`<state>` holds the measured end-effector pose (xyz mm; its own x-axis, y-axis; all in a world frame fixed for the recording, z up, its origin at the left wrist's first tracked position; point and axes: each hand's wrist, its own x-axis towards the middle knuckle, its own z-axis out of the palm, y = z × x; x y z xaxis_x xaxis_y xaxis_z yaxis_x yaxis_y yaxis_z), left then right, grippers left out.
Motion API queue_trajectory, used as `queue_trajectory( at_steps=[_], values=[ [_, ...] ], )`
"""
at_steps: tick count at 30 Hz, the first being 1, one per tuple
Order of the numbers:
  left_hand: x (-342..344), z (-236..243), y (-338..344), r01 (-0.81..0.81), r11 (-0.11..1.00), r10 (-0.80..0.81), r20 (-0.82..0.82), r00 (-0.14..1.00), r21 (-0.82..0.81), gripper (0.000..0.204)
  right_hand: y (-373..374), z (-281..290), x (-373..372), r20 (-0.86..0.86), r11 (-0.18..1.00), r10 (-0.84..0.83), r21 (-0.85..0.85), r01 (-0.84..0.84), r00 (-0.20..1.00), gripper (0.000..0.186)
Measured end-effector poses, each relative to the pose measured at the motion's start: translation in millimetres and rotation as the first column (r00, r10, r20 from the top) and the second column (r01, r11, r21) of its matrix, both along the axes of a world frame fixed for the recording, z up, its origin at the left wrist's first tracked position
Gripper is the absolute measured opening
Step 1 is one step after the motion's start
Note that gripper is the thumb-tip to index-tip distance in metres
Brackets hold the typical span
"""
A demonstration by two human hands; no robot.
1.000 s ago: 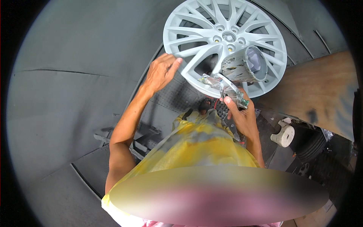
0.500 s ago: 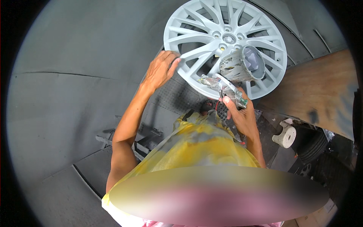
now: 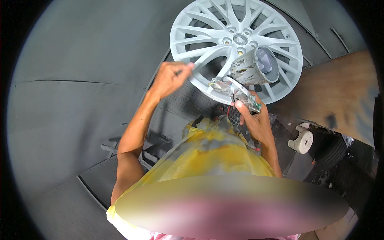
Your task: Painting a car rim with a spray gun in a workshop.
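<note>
A white multi-spoke wheel rim faces up in front of me. My right hand grips the handle of a spray gun, its body covered in clear film and paint. The gun's paint-streaked cup, whitish grey inside, tilts over the lower right spokes and hides part of them. At the rim's lower left edge is my left hand, fingers curled and slightly blurred, holding nothing I can see. Its thumb or fingertip overlaps the rim's edge; whether it touches, I cannot tell.
Grey sheeting covers the left side and the area behind the rim. A wooden panel stands at the right. Below it are a small white stool and a black tyre. A red hose or cord runs beneath the gun.
The rim has turned, with its spokes and bolt holes in new positions. My left hand has drawn slightly down from the rim's edge, its fingers curling. My right hand and the spray gun stay nearly still.
</note>
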<state>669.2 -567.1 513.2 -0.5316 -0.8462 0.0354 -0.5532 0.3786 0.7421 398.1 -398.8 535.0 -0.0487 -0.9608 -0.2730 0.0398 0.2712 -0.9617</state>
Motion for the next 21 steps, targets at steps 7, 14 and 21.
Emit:
queue_trajectory(
  at_steps=[7,14,21],
  values=[
    [-6,-39,-10,0.140,0.909,-0.064,0.198,0.978,-0.393,0.039,-6,-2,-1,0.032,1.000,-0.012,0.004,0.012,0.999,0.040],
    [-30,-10,17,0.210,0.954,-0.131,0.332,0.934,-0.213,0.032,-4,-2,-1,-0.006,0.995,-0.028,0.098,0.028,1.000,0.032],
    [2,-11,-14,0.212,0.837,0.044,0.449,0.892,-0.504,0.031,-1,-2,-1,0.061,0.999,-0.032,-0.018,0.033,0.998,0.044]
  ],
)
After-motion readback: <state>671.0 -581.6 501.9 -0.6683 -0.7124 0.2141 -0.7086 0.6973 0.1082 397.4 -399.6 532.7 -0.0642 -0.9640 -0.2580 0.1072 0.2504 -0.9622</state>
